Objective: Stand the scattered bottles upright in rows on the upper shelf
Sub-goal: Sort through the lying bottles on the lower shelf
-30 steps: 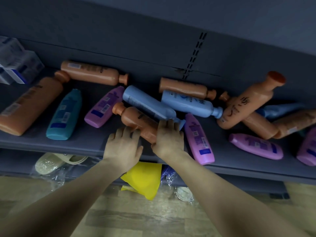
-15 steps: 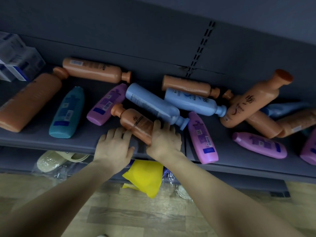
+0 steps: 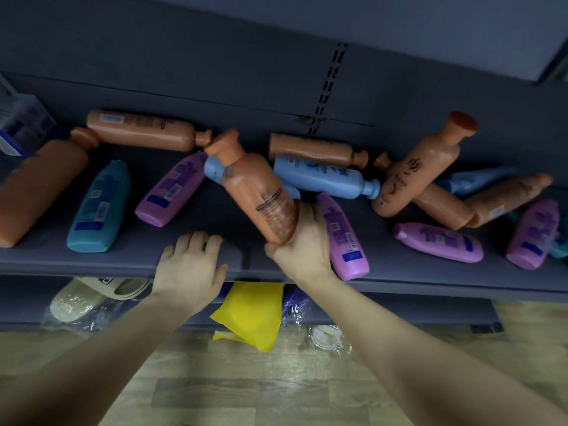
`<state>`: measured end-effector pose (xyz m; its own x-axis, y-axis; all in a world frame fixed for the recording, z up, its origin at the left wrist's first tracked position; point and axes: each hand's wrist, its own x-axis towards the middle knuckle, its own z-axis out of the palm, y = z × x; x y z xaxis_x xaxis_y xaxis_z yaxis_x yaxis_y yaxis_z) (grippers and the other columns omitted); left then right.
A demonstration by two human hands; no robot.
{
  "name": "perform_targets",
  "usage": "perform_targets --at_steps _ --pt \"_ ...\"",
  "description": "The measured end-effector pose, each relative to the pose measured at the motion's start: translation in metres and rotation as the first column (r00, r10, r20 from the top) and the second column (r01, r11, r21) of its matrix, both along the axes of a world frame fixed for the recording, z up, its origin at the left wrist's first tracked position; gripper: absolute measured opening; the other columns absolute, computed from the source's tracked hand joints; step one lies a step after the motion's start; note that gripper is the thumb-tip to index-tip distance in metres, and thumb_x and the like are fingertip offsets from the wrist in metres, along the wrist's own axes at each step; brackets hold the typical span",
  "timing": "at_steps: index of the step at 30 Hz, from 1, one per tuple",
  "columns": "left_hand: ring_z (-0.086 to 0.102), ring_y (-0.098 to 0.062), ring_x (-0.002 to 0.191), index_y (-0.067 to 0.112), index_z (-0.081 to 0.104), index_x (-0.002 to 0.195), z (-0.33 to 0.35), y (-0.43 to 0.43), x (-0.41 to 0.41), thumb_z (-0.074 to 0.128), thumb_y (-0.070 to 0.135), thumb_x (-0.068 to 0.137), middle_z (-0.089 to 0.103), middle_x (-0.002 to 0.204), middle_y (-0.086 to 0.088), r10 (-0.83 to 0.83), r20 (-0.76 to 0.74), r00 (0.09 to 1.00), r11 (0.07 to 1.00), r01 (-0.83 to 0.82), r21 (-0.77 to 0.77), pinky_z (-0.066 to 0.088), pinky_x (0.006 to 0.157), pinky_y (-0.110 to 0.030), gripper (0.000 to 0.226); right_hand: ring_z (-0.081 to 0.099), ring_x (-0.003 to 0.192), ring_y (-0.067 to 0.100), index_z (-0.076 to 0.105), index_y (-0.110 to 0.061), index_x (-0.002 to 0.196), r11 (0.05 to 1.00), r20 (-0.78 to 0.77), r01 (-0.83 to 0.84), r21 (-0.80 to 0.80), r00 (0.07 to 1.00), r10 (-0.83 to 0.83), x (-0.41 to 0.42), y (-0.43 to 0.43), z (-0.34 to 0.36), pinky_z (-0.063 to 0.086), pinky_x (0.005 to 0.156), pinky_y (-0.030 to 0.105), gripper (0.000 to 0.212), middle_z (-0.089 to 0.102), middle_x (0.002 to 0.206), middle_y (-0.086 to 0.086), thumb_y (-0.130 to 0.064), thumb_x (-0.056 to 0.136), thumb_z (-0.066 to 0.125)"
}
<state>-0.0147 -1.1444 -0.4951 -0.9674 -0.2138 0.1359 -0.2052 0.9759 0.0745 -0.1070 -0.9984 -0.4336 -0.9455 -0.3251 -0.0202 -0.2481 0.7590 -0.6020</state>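
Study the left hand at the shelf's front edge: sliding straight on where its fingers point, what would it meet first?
The left hand would cross bare shelf, then probably meet the blue bottle behind the orange bottle tilted in the right hand; depth is unclear.

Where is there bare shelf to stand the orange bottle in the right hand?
Best: the bare patch between the left purple bottle and the held orange bottle, just beyond the left hand. Smaller front strip: between the middle purple bottle and the next purple bottle rightward. Crowded: the orange-and-blue pile at rear right.
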Motion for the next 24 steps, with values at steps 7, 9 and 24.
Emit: perform_targets --at_steps 7,9,24 --pt "0.063 -0.039 0.068 0.0 0.064 0.1 0.022 0.043 -0.025 0.086 0.017 0.055 0.065 0.085 -0.02 -0.11 -0.056 0.992 0.993 0.112 0.024 0.052 0.056 -0.043 0.053 0.058 0.096 0.024 0.046 -0.012 0.105 0.867 0.136 0.299 -0.399 0.954 -0.267 -0.012 0.045 0.02 0.044 0.079 0.027 0.061 0.059 0.107 0.007 -0.009 0.057 0.085" --pt "0.063 -0.038 0.07 0.002 0.065 0.1 0.029 0.062 -0.034 0.066 0.028 0.069 0.065 0.086 -0.018 -0.145 -0.077 0.986 0.989 0.148 0.032 0.053 0.058 -0.042 0.041 0.055 0.088 0.019 0.041 -0.016 0.099 0.832 0.159 0.353 -0.428 0.935 -0.315 -0.016 0.067 0.022 0.038 0.071 0.018 0.06 0.058 0.1 0.003 -0.007 0.059 0.085" --pt "0.064 -0.035 0.071 0.006 0.067 0.098 0.027 0.203 -0.096 0.068 0.028 0.06 0.065 0.085 -0.013 -0.314 -0.105 0.944 0.948 0.318 0.03 0.053 0.055 -0.04 0.044 0.056 0.093 0.019 0.04 -0.018 0.1 0.71 0.234 0.581 -0.398 0.813 -0.534 -0.043 0.215 -0.014 0.037 0.075 0.019 0.064 0.059 0.105 0.005 -0.009 0.058 0.087"
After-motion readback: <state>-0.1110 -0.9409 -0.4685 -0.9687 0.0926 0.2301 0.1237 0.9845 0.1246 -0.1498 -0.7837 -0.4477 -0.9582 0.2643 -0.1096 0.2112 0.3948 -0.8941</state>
